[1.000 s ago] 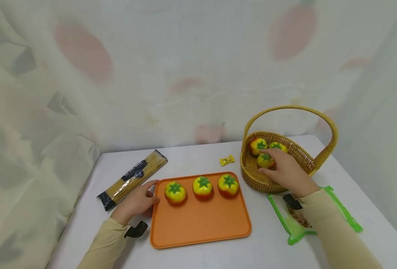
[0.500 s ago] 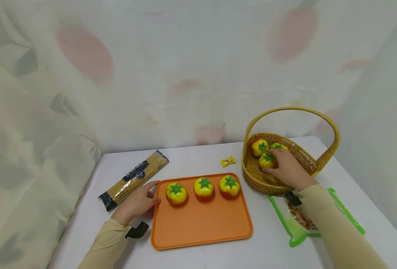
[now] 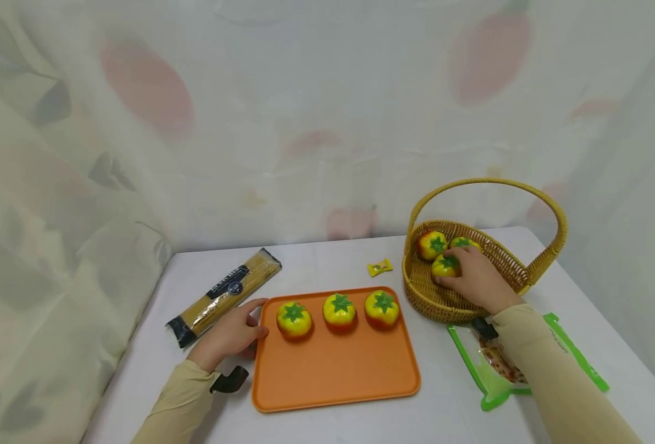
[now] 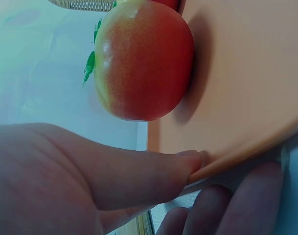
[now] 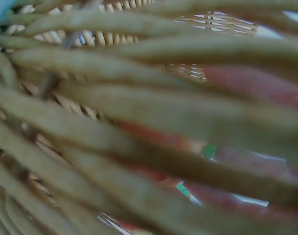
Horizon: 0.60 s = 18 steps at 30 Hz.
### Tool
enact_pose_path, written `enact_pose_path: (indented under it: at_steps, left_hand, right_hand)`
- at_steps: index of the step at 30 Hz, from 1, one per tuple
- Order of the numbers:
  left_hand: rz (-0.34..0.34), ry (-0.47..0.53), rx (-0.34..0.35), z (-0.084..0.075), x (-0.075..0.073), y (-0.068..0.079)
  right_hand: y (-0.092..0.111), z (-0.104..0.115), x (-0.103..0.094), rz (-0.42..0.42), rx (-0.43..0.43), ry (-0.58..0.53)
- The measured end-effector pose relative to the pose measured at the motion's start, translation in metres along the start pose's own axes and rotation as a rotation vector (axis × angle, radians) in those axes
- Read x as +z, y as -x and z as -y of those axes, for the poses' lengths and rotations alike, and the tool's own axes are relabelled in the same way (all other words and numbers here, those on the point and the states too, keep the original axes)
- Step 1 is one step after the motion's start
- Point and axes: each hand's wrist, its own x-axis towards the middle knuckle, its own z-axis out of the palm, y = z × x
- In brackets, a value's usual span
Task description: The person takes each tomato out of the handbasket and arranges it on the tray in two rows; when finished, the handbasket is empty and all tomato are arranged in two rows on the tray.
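My left hand (image 3: 233,336) pinches the left rim of the orange tray (image 3: 333,370), thumb on the rim and fingers at its outer side, as the left wrist view shows. Three red-and-yellow tomatoes (image 3: 340,312) with green star-shaped leaves sit along the tray's far side. Over the wicker basket (image 3: 433,308), my right hand (image 3: 480,280) reaches in and holds the nearest tomato (image 3: 444,266) between thumb and fingers. Two other tomatoes (image 3: 432,245) lie behind it in the basket. In the right wrist view the blurred basket weave (image 5: 139,112) hides most of the hand and fruit.
A pack of spaghetti (image 3: 224,296) lies left of the tray. Between tray and basket, farther back, is a small yellow wrapped candy (image 3: 380,267). A green-edged food bag (image 3: 496,376) lies under my right forearm. The basket's tall handle (image 3: 488,180) arches over it.
My right hand has lowered onto the nearest tomato in the basket and closed its fingers on it. My left hand stays at the tray rim. The whole view has shifted slightly.
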Motion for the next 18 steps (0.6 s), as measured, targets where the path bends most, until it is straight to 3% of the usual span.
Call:
enact_pose_path:
  at_steps: [18]
  left_hand:
    - [0.001,0.021,-0.004,-0.0021,0.0006,0.0021]
  right_hand:
    - [-0.0013,0.0013,-0.0023,0.008,-0.001,-0.03]
